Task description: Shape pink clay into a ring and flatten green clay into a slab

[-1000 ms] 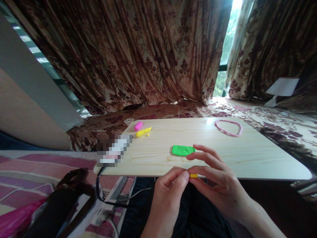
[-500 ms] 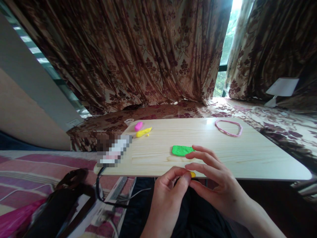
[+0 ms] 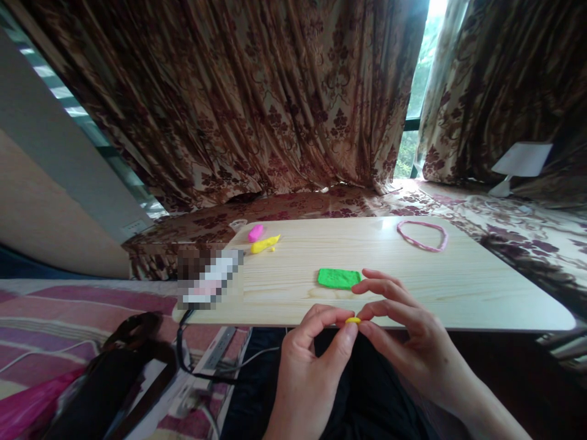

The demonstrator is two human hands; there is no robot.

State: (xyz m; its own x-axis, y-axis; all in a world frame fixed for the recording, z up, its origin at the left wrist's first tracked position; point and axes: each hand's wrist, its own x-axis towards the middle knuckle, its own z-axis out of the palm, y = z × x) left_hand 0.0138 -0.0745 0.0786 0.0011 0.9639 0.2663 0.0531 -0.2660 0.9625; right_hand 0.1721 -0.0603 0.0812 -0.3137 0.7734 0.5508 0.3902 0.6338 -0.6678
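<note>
Between my fingertips at the table's near edge is a small flattened piece of yellow modelling clay (image 3: 353,320). My left hand (image 3: 316,360) pinches it from the left with thumb and forefinger. From the right, the thumb and forefinger of my right hand (image 3: 408,336) close on its other side, the remaining fingers spread. Just beyond, a flat green clay slab (image 3: 339,278), roughly rectangular, lies on the table. Farther off at the left lie a pink clay lump (image 3: 255,233) and a longer yellow clay lump (image 3: 265,244), with a tiny yellow bit (image 3: 273,249) beside it.
The pale wooden table (image 3: 481,287) carries a pink twisted loop (image 3: 422,236) at its far right and a blurred-out object (image 3: 213,278) at its left edge. A power strip (image 3: 217,348) and cables lie at lower left. Beyond stands a white lamp (image 3: 523,160) near the curtains (image 3: 275,91).
My right thumb and forefinger have come in to grip the yellow piece, which now shows as a thin disc. My right fingers have shifted off the green slab's edge.
</note>
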